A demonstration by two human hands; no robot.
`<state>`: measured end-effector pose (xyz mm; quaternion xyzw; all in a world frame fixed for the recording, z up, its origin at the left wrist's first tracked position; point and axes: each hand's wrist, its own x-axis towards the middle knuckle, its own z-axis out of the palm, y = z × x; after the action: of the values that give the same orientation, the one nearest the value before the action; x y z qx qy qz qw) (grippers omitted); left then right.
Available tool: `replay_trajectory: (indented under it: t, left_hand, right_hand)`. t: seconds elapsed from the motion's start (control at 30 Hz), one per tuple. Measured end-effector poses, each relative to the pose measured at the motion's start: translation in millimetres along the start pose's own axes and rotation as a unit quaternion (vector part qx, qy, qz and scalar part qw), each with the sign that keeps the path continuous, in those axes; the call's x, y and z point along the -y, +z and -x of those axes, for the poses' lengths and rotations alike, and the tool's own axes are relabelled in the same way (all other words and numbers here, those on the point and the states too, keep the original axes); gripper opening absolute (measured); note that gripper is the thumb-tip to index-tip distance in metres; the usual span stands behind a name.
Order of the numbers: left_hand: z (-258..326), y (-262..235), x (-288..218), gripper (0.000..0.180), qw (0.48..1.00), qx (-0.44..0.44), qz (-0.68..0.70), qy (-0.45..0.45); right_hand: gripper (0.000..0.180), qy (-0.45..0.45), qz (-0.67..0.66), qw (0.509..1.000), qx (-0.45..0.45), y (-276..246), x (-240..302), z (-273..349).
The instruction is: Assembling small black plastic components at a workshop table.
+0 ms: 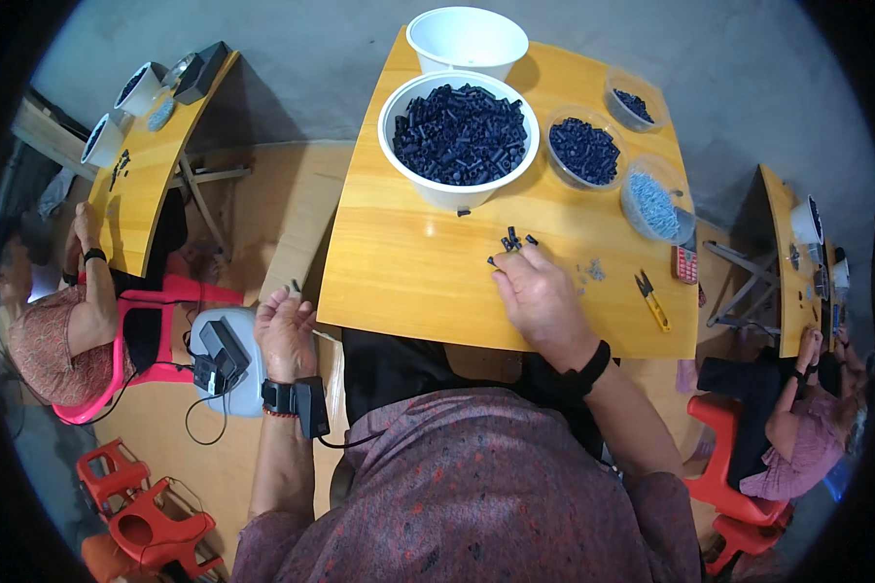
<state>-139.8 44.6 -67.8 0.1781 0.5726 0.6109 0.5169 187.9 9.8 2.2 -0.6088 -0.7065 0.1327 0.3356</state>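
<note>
Off the table's left edge, my left hand (pixel 287 335) is closed, with a small dark tube-like piece (pixel 297 286) pinched at its fingertips. My right hand (pixel 542 296) rests over the near part of the yellow wooden table (pixel 399 277), its fingers curled down among several small black plastic pieces (pixel 511 236). The fingertips are partly hidden, and what they grip there is hard to see. Right of this hand lie some tiny grey metal bits (pixel 593 269). A single black piece (pixel 464 212) sits apart, in front of a large white bowl (pixel 408 175) heaped with black pieces.
Behind stands another white bowl (pixel 467 49). Clear tubs hold black pieces (pixel 583 151) and light-blue pins (pixel 653 206). Yellow-handled thread snips (pixel 654 303) and a red box (pixel 684 265) lie right. A grey stool (pixel 204 340) carries black devices. People sit at tables on both sides.
</note>
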Motion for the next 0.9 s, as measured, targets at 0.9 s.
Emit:
replay_trajectory:
  t: [0.9]
  left_hand:
    - [133, 107, 8, 0.010, 0.789, 0.523, -0.312, 0.074]
  right_hand:
    - [0.008, 0.098, -0.282, 0.948, 0.114, -40, 4, 74]
